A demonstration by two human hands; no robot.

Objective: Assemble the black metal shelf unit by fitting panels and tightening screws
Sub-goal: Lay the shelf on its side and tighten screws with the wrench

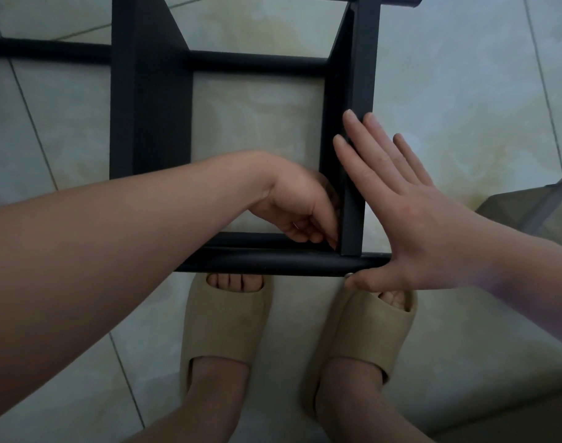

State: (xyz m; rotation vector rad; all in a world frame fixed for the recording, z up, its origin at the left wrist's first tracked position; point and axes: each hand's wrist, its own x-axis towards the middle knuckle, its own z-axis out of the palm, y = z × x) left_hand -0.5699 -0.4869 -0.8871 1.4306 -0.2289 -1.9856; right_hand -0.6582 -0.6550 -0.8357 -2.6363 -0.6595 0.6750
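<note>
Left hand [295, 206] inside, right hand [410, 225] flat outside shelf unit [151, 123] corner.

The floor [449, 75] is laid with large glossy tiles, pale cream with a cloudy green-yellow marbling. Thin dark grout lines [33, 123] cross it on a slant, running from the near side up toward the far left, with others at the far right. At the right edge a grey-green, partly see-through object [535, 206] sits on the tiles; what it is cannot be told. In the near right corner lies a duller grey-brown patch [513, 420]. The light is dim, cool and even, with soft sheen on the tiles.
</note>
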